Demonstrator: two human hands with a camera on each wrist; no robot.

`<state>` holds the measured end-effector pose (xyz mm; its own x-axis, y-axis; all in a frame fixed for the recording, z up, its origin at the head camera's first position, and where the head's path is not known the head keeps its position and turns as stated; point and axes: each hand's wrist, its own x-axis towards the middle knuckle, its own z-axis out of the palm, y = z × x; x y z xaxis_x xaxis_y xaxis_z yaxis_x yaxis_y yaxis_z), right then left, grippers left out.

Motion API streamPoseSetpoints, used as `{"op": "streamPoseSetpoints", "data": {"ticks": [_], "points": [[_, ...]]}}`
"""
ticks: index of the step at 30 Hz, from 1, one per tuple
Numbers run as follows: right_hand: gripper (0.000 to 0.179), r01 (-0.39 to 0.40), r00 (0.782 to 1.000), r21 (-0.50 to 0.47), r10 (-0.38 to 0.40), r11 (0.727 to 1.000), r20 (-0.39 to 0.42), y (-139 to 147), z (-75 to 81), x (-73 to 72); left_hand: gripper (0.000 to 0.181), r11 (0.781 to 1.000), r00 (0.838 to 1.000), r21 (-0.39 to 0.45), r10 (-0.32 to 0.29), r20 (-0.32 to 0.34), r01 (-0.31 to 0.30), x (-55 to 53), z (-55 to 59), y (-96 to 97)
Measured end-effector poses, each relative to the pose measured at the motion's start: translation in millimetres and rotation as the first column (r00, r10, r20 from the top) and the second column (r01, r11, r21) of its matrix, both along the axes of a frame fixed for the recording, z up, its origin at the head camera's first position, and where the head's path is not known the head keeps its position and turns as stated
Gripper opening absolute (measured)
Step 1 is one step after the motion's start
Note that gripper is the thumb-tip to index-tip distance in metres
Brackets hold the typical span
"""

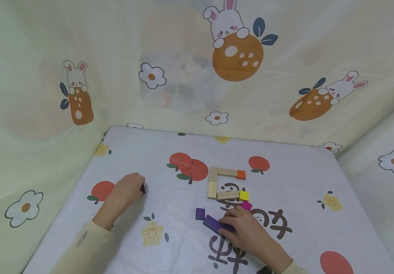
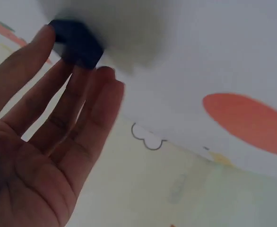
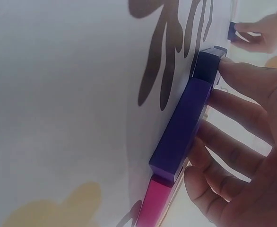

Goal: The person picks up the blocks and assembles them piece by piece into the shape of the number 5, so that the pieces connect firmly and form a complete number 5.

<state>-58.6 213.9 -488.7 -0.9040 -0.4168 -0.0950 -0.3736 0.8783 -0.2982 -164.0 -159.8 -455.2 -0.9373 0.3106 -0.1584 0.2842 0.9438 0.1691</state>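
Note:
In the head view, my left hand point(image 1: 128, 190) is at the left of the table and pinches a small dark block point(image 1: 143, 188). The left wrist view shows this dark blue block point(image 2: 79, 43) between thumb and fingertips. My right hand point(image 1: 245, 228) is at the front middle, thumb and fingers around a purple block point(image 1: 230, 227) that they partly hide. Its neighbour, another purple block point(image 1: 212, 223), lies end to end with it. In the right wrist view, the thumb is by the darker block point(image 3: 207, 65) and the fingers lie along the long purple block point(image 3: 181, 130).
A purple cube point(image 1: 200, 214) lies left of the row. Behind it, plain wooden blocks point(image 1: 212, 182) form an angular outline with an orange block point(image 1: 241, 175) and a yellow block point(image 1: 244, 196) at its ends. A magenta block point(image 1: 247, 205) lies by my right fingers. Patterned curtains point(image 1: 180, 102) surround the table.

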Motion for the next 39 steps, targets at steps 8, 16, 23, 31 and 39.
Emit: {"op": "streamPoseSetpoints", "data": {"ticks": [8,16,23,31,39], "points": [[0.028,-0.003,1.0,-0.001,0.003,1.0,-0.006,-1,-1.4,0.9,0.007,0.997,0.998,0.056,-0.062,-0.01,0.062,-2.8,-8.9,9.2],[0.029,-0.003,1.0,-0.008,0.003,1.0,0.007,-1,-0.1,1.2,0.032,0.954,0.972,0.196,-0.234,0.019,0.226,2.8,-8.9,45.4],[0.03,-0.002,1.0,-0.002,0.002,1.0,0.015,-2,1.3,0.6,0.033,0.908,0.927,0.208,-0.374,0.005,0.365,13.7,-13.0,71.5],[0.03,0.004,1.0,-0.001,-0.004,1.0,0.021,-1,0.8,-0.1,0.03,0.873,0.888,0.19,-0.46,0.016,0.449,22.3,-17.9,90.4],[0.03,0.008,1.0,0.011,-0.008,1.0,0.01,-1,1.2,0.2,0.03,0.876,0.884,0.167,-0.465,0.038,0.453,26.4,-21.4,98.3]]}}
